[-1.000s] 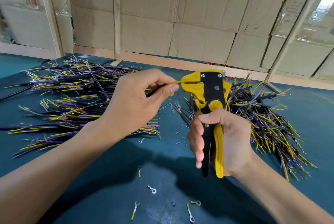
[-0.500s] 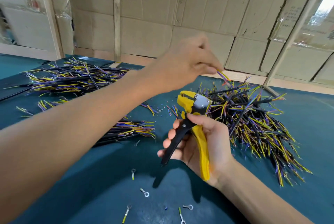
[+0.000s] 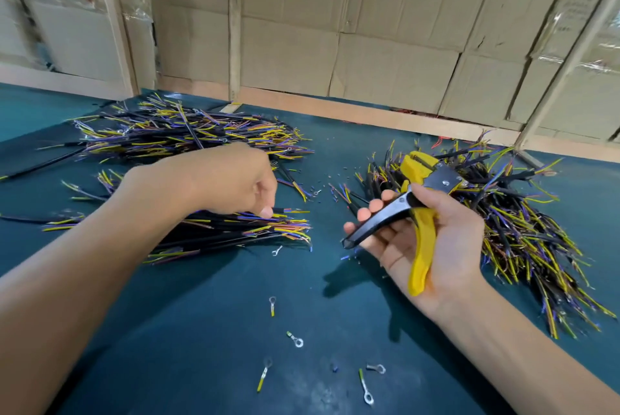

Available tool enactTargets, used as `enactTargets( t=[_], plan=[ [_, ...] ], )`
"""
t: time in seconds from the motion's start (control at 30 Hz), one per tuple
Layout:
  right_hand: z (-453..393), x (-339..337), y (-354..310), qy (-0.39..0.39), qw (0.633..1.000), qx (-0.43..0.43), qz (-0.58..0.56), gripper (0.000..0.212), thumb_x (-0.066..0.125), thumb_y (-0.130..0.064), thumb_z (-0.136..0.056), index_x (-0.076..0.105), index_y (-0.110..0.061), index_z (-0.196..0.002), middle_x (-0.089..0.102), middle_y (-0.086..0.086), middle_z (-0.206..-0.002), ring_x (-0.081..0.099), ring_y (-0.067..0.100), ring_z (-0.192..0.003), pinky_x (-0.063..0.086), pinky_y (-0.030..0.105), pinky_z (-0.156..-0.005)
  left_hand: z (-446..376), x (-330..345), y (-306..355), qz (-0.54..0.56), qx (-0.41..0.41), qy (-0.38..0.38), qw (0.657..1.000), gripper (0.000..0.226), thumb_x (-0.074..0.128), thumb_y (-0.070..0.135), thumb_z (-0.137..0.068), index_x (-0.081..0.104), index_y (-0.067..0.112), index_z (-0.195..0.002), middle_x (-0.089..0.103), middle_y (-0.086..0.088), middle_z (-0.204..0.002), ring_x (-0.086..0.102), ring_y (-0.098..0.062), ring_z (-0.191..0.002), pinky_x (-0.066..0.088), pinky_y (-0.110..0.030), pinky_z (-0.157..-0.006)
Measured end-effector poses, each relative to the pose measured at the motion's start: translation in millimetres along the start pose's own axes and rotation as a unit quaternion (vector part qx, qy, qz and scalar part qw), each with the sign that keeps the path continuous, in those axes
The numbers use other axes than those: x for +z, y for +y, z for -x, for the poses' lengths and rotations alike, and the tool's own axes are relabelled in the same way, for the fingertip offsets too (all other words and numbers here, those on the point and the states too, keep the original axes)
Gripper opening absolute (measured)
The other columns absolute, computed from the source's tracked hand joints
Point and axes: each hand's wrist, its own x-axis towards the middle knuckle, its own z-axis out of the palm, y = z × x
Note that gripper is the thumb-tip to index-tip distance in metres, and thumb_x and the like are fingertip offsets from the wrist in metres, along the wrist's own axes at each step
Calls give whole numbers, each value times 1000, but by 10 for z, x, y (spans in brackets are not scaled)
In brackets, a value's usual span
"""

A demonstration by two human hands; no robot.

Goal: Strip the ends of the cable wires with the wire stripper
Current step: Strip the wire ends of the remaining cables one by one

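Observation:
My left hand [image 3: 228, 180] hovers over the near-left pile of black cables [image 3: 235, 233] with yellow and purple wire ends. Its fingers are curled, and thumb and fingertips pinch one cable [image 3: 285, 210] on top of the pile. My right hand [image 3: 449, 247] lies palm up and grips the yellow and black wire stripper [image 3: 421, 247], handles spread apart, the jaws pointing away over the right-hand pile of cables [image 3: 523, 233]. Nothing is in the jaws.
A third, larger pile of cables [image 3: 188, 133] lies at the far left of the green table [image 3: 201, 330]. Several loose ring terminals [image 3: 297, 341] and bits of insulation are scattered near the front. A cardboard wall [image 3: 369, 45] closes the back.
My left hand drew a cable from the jaws, carried it to the right pile, and has come back down onto the near-left pile. My right hand lowered the stripper, and its handles opened.

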Motion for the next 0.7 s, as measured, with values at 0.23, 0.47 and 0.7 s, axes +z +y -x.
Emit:
enactTargets(
  t=[0.23, 0.47, 0.7],
  plan=[
    [35, 40, -69, -18, 999, -7, 35, 27, 59, -27, -87, 69, -4, -76, 61, 16, -77, 65, 36, -69, 59, 50, -73, 81, -57, 146, 73, 127, 270, 952, 10, 63, 34, -94, 60, 24, -94, 54, 13, -88, 55, -8, -86, 43, -29, -80],
    [68, 87, -78, -50, 995, -13, 90, 17, 63, -22, -81, 66, -5, -81, 60, 16, -77, 65, 35, -68, 59, 50, -71, 120, 6, 270, 58, 180, 294, 937, 22, 69, 38, -89, 59, 19, -96, 56, 11, -89, 52, -7, -82, 48, -39, -79],
    [66, 88, -62, -49, 976, -75, 197, 18, 69, -15, -81, 68, -4, -95, 73, 21, -104, 67, 35, -68, 59, 50, -69, 91, 104, 531, 249, 218, 434, 838, 10, 66, 20, -94, 68, 15, -102, 64, 11, -90, 60, -5, -81, 51, -24, -72]
  ],
)
